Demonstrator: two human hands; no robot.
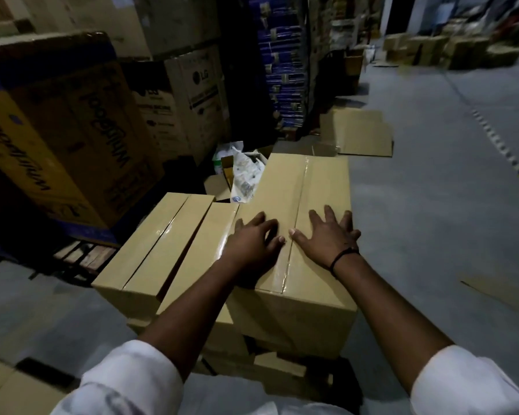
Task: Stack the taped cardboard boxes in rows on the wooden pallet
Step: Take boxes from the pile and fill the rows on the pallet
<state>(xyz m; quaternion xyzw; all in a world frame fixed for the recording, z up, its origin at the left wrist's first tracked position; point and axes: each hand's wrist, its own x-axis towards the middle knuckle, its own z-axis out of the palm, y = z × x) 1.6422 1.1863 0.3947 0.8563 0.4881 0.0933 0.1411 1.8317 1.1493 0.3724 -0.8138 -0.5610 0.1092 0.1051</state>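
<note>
A long taped cardboard box [306, 187] lies on top of the stack in front of me, its clear tape seam running away from me. My left hand [253, 241] and my right hand [327, 235] both press flat on its lid, fingers spread, one on each side of the seam. To its left lie two more taped boxes side by side, one [153, 244] at the outer left and one [198, 250] next to it. More boxes sit beneath. The pallet under the stack is mostly hidden; a dark part [321, 372] shows at the bottom.
Large printed appliance cartons [57, 130] stand close on the left on a wooden pallet [84, 256]. Flattened cardboard sheets [360, 133] lie on the floor beyond the stack, with crumpled bags [243, 175] behind it. Grey concrete floor [447, 190] stretches to the right.
</note>
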